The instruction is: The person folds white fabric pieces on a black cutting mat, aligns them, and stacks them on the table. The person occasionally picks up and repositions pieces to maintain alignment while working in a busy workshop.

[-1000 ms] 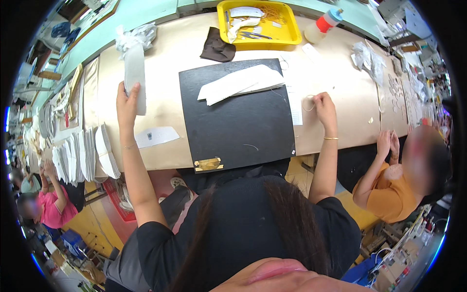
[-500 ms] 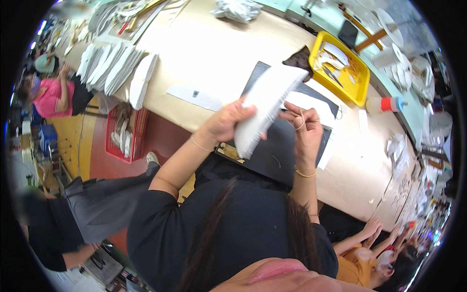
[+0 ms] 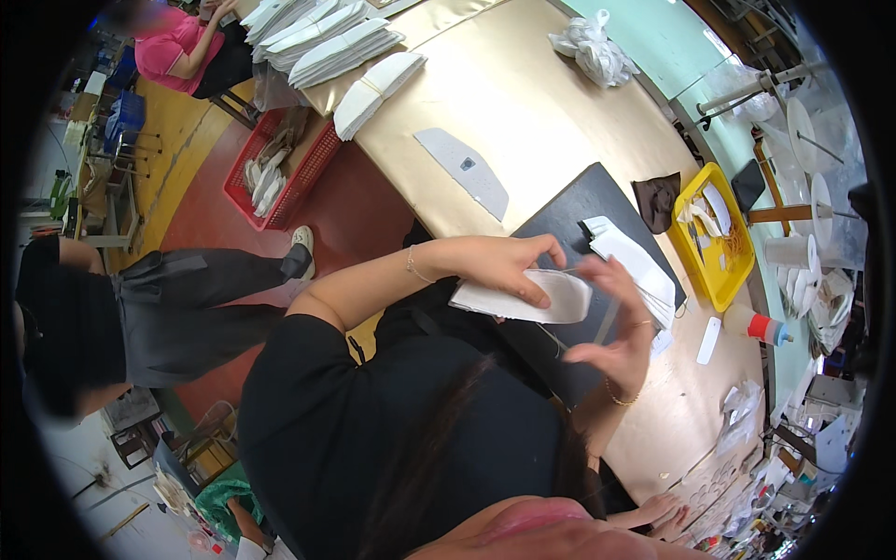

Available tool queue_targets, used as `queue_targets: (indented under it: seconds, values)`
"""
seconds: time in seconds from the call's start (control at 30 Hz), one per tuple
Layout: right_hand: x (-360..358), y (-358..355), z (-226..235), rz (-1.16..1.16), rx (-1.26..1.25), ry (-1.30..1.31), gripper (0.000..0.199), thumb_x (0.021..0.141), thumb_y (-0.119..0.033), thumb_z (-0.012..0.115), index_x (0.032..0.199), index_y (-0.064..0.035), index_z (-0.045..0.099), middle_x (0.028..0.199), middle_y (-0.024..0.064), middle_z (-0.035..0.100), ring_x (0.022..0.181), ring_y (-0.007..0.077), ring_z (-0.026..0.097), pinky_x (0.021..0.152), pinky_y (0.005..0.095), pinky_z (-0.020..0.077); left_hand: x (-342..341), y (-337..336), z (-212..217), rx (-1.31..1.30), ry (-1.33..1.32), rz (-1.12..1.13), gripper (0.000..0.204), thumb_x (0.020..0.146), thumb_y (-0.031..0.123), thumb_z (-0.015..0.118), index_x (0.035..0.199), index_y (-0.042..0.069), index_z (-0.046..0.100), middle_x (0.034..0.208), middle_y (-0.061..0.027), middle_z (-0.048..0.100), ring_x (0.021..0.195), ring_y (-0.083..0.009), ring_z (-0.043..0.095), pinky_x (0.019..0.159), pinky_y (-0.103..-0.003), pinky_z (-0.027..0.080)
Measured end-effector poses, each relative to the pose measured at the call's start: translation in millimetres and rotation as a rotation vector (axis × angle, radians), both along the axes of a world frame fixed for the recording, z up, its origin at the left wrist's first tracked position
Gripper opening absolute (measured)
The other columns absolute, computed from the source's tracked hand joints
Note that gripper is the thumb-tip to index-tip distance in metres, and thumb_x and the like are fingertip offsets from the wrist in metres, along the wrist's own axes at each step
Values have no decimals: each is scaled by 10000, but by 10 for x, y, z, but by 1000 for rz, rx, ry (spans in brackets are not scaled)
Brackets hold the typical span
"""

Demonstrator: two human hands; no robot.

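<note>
My left hand (image 3: 509,268) grips a stack of white curved-edged pieces (image 3: 495,297), thumb on top. A thin pale rubber band (image 3: 553,338) stretches by the stack's right end. My right hand (image 3: 623,327), partly blurred, holds the band spread between its thumb and fingers. Whether the band passes fully round the stack I cannot tell. Under both hands lies a dark flat board (image 3: 581,198). More white pieces (image 3: 639,266) are fanned out on it, just beyond my right hand. A single pale piece with a dark mark (image 3: 464,171) lies on the table to the left.
Banded white stacks (image 3: 381,91) line the table's (image 3: 485,89) left edge. At right stand a yellow tray (image 3: 731,296) of small items and a red-banded bottle (image 3: 758,324). A crumpled plastic bag (image 3: 597,51) lies far back. A red crate (image 3: 252,207) and a person's leg are at left.
The stack has turned from tilted upright to lying nearly level. My right hand has moved from holding the band looped on its fingers to spreading it at the stack's end. The view has turned.
</note>
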State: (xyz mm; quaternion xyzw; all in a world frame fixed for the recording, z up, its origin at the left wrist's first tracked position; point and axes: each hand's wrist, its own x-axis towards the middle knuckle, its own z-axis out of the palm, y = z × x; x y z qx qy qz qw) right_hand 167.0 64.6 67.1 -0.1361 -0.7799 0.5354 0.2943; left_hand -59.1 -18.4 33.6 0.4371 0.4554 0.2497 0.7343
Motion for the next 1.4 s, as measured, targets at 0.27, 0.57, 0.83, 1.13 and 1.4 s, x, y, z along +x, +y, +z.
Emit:
queue_targets:
  seconds: [0.27, 0.57, 0.83, 1.13, 1.4]
  values:
    - [-118, -29, -225, 232, -364, 585, 547, 858, -463, 674, 1191, -33, 617, 1233, 147, 644, 957, 215, 689, 960, 450, 446, -60, -14, -254, 1, -958, 717, 474, 937, 225, 648, 1322, 29, 452, 1188, -159, 603, 1048, -250, 637, 917, -391, 535]
    - [-284, 71, -599, -348, -1105, 788, 813, 848, -515, 675, 1449, -101, 318, 1479, 103, 366, 1365, 322, 363, 1091, 500, 383, 80, -68, -305, 286, -600, 589, 479, 935, 193, 655, 1335, 54, 432, 1199, -114, 598, 1095, -235, 606, 950, -364, 493]
    - [-448, -155, -442, -363, -827, 509, 1067, 609, -490, 890, 1419, -50, 351, 1394, 139, 459, 1221, 336, 532, 1050, 472, 449, -193, -114, 23, 65, -281, 223, 485, 951, 284, 627, 1303, 46, 393, 1026, -133, 620, 748, -185, 682, 543, -280, 583]
    - [-550, -86, -243, -163, 1, -58, 526, 765, -124, 798, 1233, -33, 576, 1166, 123, 642, 1128, 228, 586, 989, 358, 434, -733, -295, 13, 417, 549, 185, 511, 879, 256, 686, 1283, 33, 467, 986, -181, 653, 895, -274, 658, 790, -354, 506]
    - [-503, -265, -414, -233, -175, -153, 170, 856, -66, 694, 1014, -13, 662, 1000, 87, 666, 962, 200, 628, 879, 296, 466, -2000, -313, -408, 468, 1038, 875, 502, 832, 274, 744, 1241, 13, 614, 1118, -121, 594, 988, -255, 602, 886, -347, 485]
